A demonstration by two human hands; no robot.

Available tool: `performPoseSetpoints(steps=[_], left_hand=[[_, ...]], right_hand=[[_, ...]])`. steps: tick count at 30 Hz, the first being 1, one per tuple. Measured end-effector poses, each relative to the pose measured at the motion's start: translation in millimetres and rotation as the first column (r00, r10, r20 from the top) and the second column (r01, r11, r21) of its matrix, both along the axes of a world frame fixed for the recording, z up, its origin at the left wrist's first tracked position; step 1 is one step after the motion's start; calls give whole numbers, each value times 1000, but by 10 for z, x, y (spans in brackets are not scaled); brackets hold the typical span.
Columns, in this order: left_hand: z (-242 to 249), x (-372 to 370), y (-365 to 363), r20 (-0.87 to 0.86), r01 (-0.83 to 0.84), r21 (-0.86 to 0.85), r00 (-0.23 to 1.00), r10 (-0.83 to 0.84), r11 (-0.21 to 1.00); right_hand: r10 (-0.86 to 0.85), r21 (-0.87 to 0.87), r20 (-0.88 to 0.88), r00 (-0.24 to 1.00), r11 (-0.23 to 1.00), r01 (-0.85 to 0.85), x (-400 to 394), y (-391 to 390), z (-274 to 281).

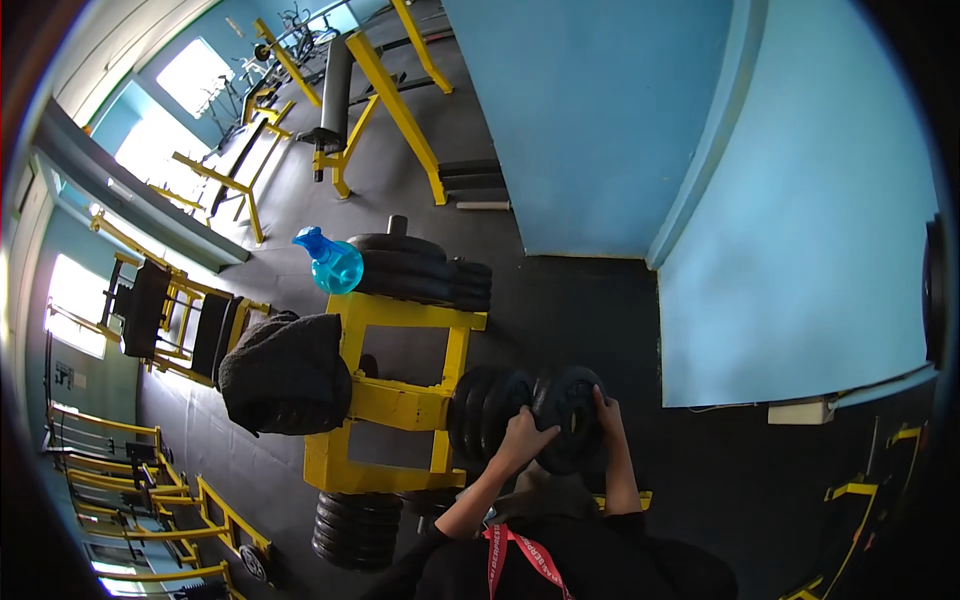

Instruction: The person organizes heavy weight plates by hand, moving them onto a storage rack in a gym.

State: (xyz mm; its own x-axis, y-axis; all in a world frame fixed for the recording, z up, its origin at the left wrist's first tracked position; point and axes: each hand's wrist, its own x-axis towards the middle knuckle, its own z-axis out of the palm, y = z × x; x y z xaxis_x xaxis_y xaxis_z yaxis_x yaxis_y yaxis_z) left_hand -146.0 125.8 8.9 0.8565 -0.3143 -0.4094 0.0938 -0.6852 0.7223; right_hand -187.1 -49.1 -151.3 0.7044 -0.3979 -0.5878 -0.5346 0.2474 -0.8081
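A round black weight plate (569, 400) with a hole at its centre is held between my two hands, close to the front end of the yellow plate rack (400, 409). My left hand (522, 441) grips its left side, thumb stretched across the face. At the right rim, my right hand (608, 412) has its fingers against the edge. Just left of the held plate, several black plates (480, 410) stand side by side on the rack. A red lanyard (525, 560) with white lettering hangs below my hands.
More plates are stacked at the rack's far side (400, 268) and near side (355, 530). A blue bottle (338, 266) sits by the far stack, and dark cloth (285, 375) covers the rack's left end. Blue walls (610, 120) rise ahead; yellow gym machines (165, 320) stand left.
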Motion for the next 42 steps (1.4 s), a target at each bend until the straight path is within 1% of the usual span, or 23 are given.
performPoseSetpoints(steps=[1, 2, 4, 5, 7, 8, 10, 13, 17, 19, 20, 21, 22, 26, 28, 32, 34, 35, 37, 38, 40, 41, 42], left_hand=[[27, -22, 1, 78, 43, 37, 996, -46, 998], [38, -26, -2, 75, 34, 43, 996, -37, 999], [70, -34, -18, 40, 49, 115, 998, -53, 992], [111, -18, -24, 40, 41, 116, 998, -46, 992], [177, -28, -20, 37, 50, 208, 998, -60, 977], [155, -41, 5, 33, 42, 212, 998, -50, 976], [106, -49, 56, 85, 55, 263, 993, -80, 963], [140, -31, 77, 67, 48, 313, 995, -73, 949], [182, -74, 43, 17, 47, 318, 998, -55, 947], [211, -122, 4, 74, -50, 332, 997, 26, 942], [230, -141, -5, 66, -48, 329, 997, 28, 943], [250, -168, -6, 344, -43, 380, 934, -98, 924], [257, -202, 3, 581, -56, 428, 781, -228, 902], [100, -244, 46, 579, -56, 424, 784, -223, 904], [68, -250, 55, 571, -87, 424, 798, -192, 901], [-11, -214, 163, 573, -126, 458, 799, -184, 880], [-36, -193, 226, 577, -110, 485, 785, -223, 867], [-51, -186, 255, 579, -116, 488, 785, -221, 865], [-66, -177, 294, 588, -101, 504, 768, -255, 858], [-69, -176, 307, 587, -105, 502, 771, -249, 858], [-40, -160, 318, 588, -91, 449, 780, -217, 889], [-40, -143, 335, 583, -88, 447, 783, -216, 890], [-40, -114, 359, 583, -56, 406, 785, -211, 912]], right_hand=[[0, 64, 1, 1000, 998, -1, 2, 39, -80], [9, 70, -1, 1000, 998, -9, 19, 75, -159], [39, 172, 66, 997, 984, -50, 40, 130, -281], [47, 173, 66, 997, 983, -57, 75, 177, -395], [45, 254, 141, 989, 964, -80, 145, 296, -459], [54, 258, 137, 989, 962, -89, 138, 343, -486], [-53, 495, 287, 956, 863, -100, 166, 490, -543], [-35, 507, 314, 949, 851, -136, 232, 564, -533], [-35, 512, 335, 942, 846, -151, 301, 619, -539], [-43, 510, 354, 934, 846, -155, 332, 639, -535], [-46, 509, 366, 930, 846, -159, 346, 649, -532], [-48, 509, 376, 925, 845, -163, 360, 659, -532], [-50, 509, 386, 921, 844, -167, 374, 670, -533], [-54, 506, 429, 902, 842, -190, 446, 745, -493], [-22, 413, 422, 906, 894, -171, 452, 794, -464], [3, 370, 384, 923, 916, -157, 443, 929, -569], [-103, 525, 355, 929, 844, -107, 466, 1009, -626], [-99, 528, 358, 929, 842, -113, 475, 1038, -654], [-190, 647, 376, 907, 754, -110, 487, 1057, -517], [-184, 646, 374, 909, 754, -114, 494, 1060, -437], [-222, 660, 368, 903, 747, -85, 523, 1077, -221], [-221, 658, 363, 905, 748, -81, 519, 1084, -237], [-239, 676, 377, 895, 731, -90, 527, 1094, -279]])
